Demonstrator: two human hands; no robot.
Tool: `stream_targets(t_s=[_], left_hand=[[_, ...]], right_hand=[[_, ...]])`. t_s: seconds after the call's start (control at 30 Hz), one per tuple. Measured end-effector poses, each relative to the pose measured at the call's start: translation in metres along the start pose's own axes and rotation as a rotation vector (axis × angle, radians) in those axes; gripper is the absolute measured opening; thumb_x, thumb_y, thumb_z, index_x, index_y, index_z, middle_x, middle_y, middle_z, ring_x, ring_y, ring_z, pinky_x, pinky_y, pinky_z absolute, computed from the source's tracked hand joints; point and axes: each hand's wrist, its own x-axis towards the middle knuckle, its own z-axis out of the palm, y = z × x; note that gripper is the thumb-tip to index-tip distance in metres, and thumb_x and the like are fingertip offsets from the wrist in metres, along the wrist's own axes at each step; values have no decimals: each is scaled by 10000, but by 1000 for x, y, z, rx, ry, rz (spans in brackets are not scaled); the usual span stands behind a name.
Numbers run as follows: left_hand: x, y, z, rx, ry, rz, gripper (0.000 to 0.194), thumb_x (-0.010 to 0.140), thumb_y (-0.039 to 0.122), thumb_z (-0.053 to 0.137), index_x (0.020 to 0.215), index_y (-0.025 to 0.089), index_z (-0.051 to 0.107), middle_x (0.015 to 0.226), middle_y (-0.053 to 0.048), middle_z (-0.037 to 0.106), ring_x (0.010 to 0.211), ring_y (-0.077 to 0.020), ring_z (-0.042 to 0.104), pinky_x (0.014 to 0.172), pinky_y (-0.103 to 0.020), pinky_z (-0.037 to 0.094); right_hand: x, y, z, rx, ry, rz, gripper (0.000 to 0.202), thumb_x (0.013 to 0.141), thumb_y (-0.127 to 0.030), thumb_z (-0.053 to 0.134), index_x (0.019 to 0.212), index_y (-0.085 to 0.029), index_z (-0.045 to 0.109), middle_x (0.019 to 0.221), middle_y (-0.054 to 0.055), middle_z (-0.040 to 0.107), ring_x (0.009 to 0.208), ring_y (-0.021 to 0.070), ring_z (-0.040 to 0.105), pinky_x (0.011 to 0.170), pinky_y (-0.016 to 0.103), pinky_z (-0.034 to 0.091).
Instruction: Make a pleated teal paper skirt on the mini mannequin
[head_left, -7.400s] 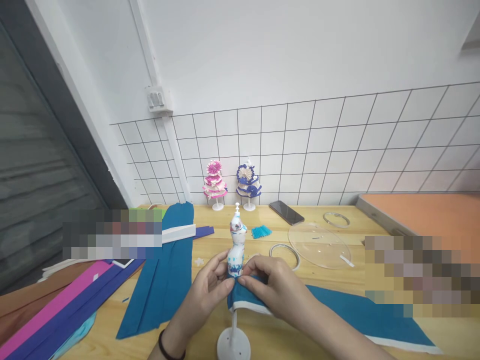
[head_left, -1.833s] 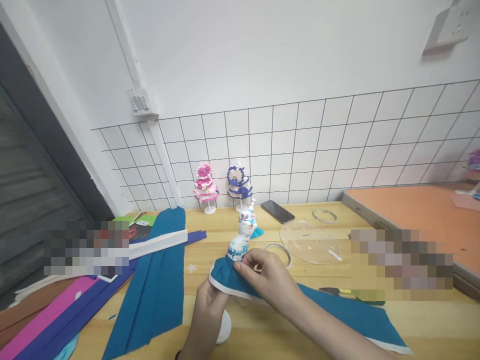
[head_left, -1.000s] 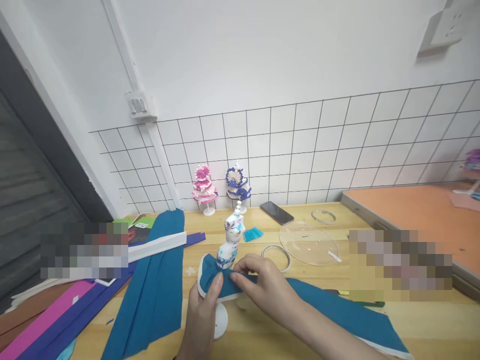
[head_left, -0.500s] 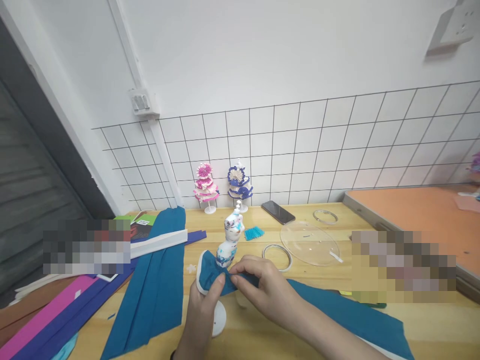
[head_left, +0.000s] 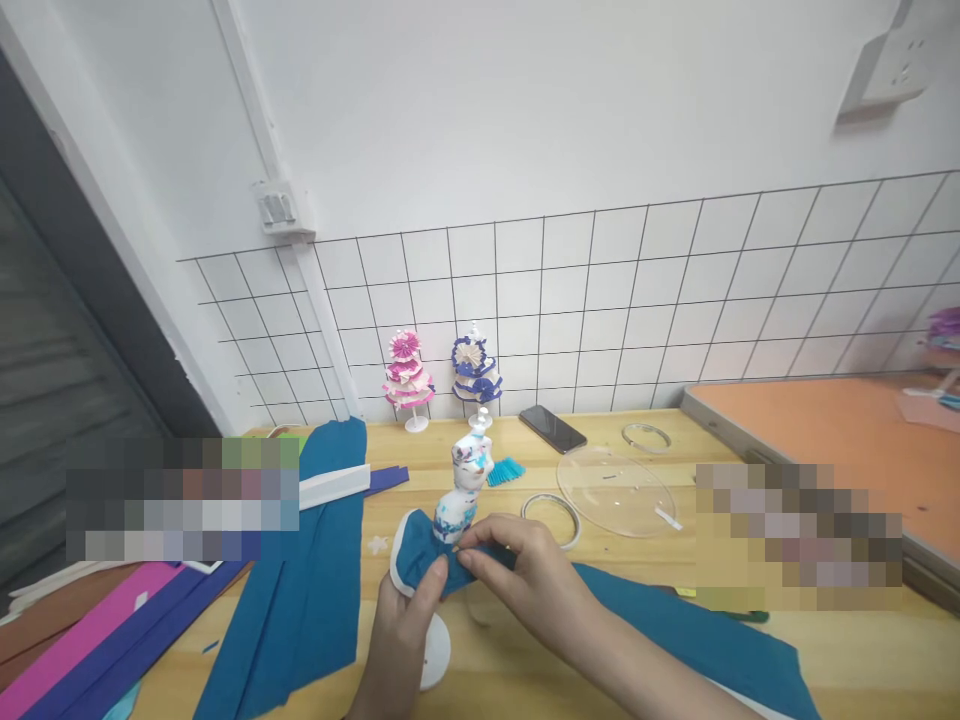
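With left hand (head_left: 405,620), grasping the white-edged teal cloth (head_left: 416,550) just below the hips of a small white mannequin (head_left: 456,510), with thumb on top. With right hand (head_left: 521,565), pinching the same cloth between thumb and forefinger, near the left thumb. As for mannequin, tilted slightly to the right above its round white base (head_left: 435,655); hard to tell whether lifted or standing on the tabletop (head_left: 510,685). Just behind it, a light-blue pleated piece (head_left: 507,472); farther back, a dark phone (head_left: 553,428).
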Motion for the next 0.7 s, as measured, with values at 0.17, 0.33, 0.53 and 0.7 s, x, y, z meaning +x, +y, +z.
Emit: stream_targets(t_s=[0.17,0.33,0.53,0.7], left_hand=[[-4,5,7,-85,-21,6,354,594,345,721,896,167,670,931,-76,719,985,-311,595,860,-380,469],[-5,-4,6,-144,-17,-33,355,615,352,711,925,188,659,962,-70,711,1019,-312,576,864,-391,466],[-3,-3,7,-101,-33,-9,418,525,344,771,911,213,679,984,-45,715,1044,-302,568,865,-339,482],[-5,3,12,-85,-4,0,404,554,351,759,914,189,673,991,-53,714,1027,-282,581,840,-307,489]], right_hand=[[0,2,0,17,37,38,74,762,-185,586,747,-201,657,739,10,694,698,156,625,637,242,468],[0,3,0,9,54,49,69,752,-182,588,722,-201,646,713,5,687,674,151,620,624,234,462],[0,1,2,-17,68,54,67,753,-187,586,708,-190,635,675,0,665,649,143,601,605,222,445],[-1,-2,2,-61,72,54,74,744,-168,583,687,-186,626,676,5,656,653,148,588,612,236,433]])
